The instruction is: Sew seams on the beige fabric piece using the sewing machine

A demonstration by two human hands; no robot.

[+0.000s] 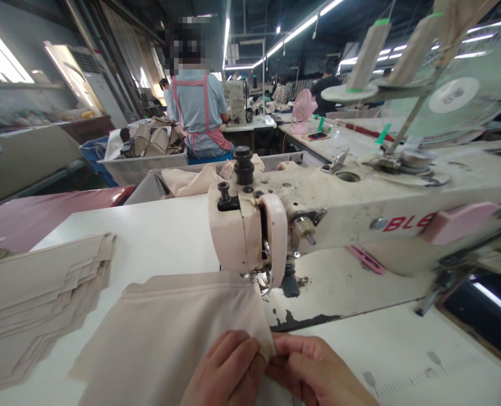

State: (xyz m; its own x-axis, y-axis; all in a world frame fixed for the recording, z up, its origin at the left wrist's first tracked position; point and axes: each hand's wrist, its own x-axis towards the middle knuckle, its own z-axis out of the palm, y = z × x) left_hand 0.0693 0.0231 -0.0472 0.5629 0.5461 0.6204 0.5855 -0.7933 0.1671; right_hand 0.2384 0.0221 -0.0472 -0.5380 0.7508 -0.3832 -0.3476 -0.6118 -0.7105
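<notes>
A beige fabric piece [170, 321] lies across the white table with its far right corner at the needle area of a sewing machine [250, 231]. A stitched seam runs along its far edge. My left hand [229, 366] is closed, its fingers bent over the fabric near the right edge. Beside it, my right hand [307, 363] pinches that same edge between thumb and fingers. Both hands are close together, on the near side of the machine head. The needle itself is hidden behind the pale guard.
Stacked beige fabric pieces [43, 293] lie at the left. Thread cones [369, 53] stand above the machine arm, near a large fan [453, 96]. A pink thread snipper [367, 259] rests behind the machine bed. Farther off, a person [197, 113] sits facing away beside a fabric-filled bin [144, 169].
</notes>
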